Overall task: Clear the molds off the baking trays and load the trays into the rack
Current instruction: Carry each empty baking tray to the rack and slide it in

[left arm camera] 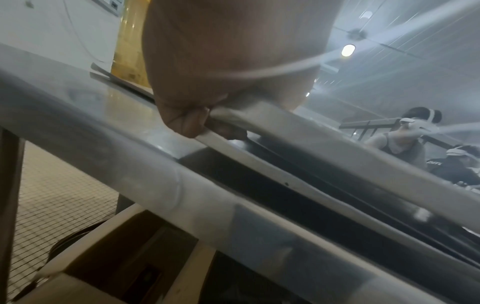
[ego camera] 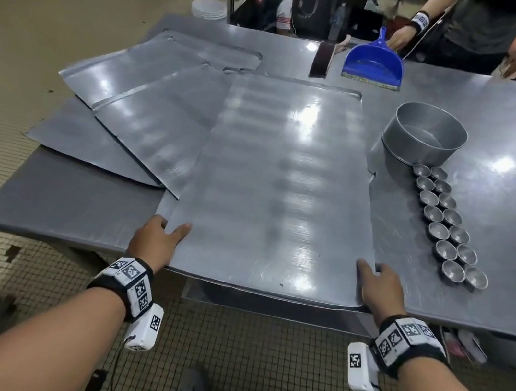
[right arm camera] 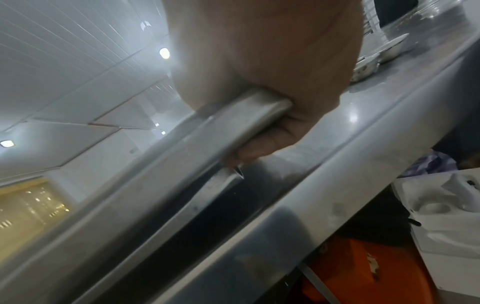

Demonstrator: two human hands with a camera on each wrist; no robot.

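A large flat baking tray lies in the middle of the steel table, its near edge past the table's front. My left hand grips its near left corner, thumb on top, fingers curled under the rim. At the near right corner my right hand grips the same tray, fingers underneath. Three more trays lie fanned out at the left, partly under the held one. Several small round metal molds stand in two rows on the table at the right.
A round metal cake tin stands behind the molds. A blue dustpan and a brush lie at the table's far side. Other people stand beyond the table. White plates are stacked far left. Boxes sit under the table.
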